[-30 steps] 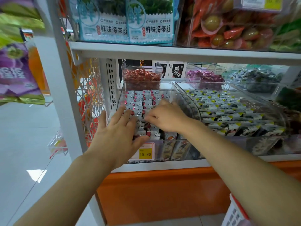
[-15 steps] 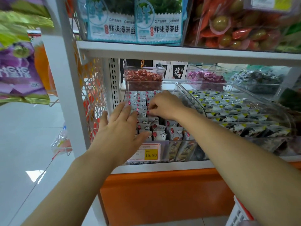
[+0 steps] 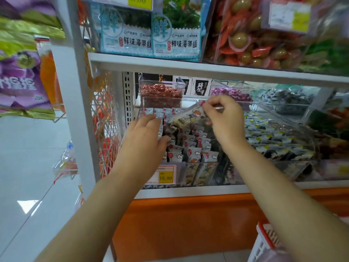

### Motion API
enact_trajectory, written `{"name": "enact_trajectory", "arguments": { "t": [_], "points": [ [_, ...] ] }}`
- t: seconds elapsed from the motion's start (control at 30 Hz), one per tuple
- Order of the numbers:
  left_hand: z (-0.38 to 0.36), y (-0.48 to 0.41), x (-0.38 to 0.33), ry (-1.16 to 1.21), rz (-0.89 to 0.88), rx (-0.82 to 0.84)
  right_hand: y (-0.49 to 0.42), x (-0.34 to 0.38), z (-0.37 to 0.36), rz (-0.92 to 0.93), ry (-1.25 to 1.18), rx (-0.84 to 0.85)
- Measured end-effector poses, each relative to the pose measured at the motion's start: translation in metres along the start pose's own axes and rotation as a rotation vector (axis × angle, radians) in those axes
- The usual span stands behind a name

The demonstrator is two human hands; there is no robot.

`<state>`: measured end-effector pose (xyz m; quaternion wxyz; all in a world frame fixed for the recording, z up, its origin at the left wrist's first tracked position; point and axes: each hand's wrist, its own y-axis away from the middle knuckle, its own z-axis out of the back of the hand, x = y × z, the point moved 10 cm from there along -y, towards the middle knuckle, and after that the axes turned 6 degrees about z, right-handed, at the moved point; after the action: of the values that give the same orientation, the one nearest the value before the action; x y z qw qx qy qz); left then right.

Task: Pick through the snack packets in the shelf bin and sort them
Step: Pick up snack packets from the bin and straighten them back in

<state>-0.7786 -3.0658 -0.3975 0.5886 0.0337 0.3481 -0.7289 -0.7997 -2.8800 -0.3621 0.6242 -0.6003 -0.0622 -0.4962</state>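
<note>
Right hand [image 3: 224, 118] pinches one packet [image 3: 186, 117] by its top edge, held just above the bin [image 3: 200, 167], probably to check it. Left hand [image 3: 143, 137] lies flat, fingers straight, on the packets [image 3: 190, 148] inside, likely so the rows don't topple

— How does the light fall?
— Bright and even, from above. One white glare patch lies on the floor [image 3: 28, 205] at lower left, and the shade under the shelf board [image 3: 207, 67] is soft.
— And sharpness?
— The hanging bags [image 3: 20, 82] at upper left and the price tag [image 3: 289, 16] at upper right are smeared. The snack packet [image 3: 188, 116] pinched by the right hand [image 3: 224, 118] is slightly blurred. The shelf bin [image 3: 188, 100] glints along its clear rim.
— Distortion?
— The white upright [image 3: 75, 91] leans toward the left edge of the frame.
</note>
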Motion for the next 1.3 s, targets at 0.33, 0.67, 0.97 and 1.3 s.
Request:
{"name": "enact_trajectory", "arguments": {
  "t": [0.33, 0.67, 0.97, 1.3],
  "points": [
    [-0.022, 0.006, 0.006, 0.685, 0.272, 0.212, 0.051, -0.026, 0.013, -0.454, -0.573, 0.017],
    [-0.04, 0.013, 0.02, 1.377, 0.57, 0.281, 0.071, -0.039, 0.003, -0.646, -0.717, 0.159],
    [-0.037, 0.017, 0.035, 1.362, 0.667, 0.208, 0.078, -0.042, -0.015, -0.841, -0.948, 0.208],
    [-0.043, 0.02, 0.034, 1.492, 0.781, 0.184, 0.063, -0.026, -0.005, -0.546, -0.826, 0.329]
  ]
}}
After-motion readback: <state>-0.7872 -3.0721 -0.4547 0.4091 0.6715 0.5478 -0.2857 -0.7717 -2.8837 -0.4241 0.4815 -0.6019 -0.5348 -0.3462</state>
